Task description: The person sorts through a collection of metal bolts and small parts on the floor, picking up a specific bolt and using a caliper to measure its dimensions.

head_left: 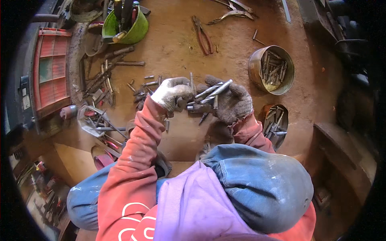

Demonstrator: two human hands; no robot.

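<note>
Far left there's a green bucket point(137, 33) of tools, fine where it is, just don't swing an elbow at it. Next to the left hand there's a scatter of loose bits point(150, 83), so I'd keep that wrist up a little and avoid raking them around. The left hand point(175, 95), gloved, is curled and looks to be pinching a slim bit point(191, 81) standing nearly upright. A light fingertip pinch is plenty imo, and turning it slowly gives a better look at the tip. The bundle point(213, 92) of fluted silver bits sits just right of that, gripped in the gloved right hand point(234, 99). They fan out at different angles, so I'd snug the thumb over them and draw out one at a time or the rest could slide. Watch the edges, that knit can snag. Over right, the round tin point(254, 71) and the oval tin point(280, 141) both hold more bits, within easy reach.
</note>
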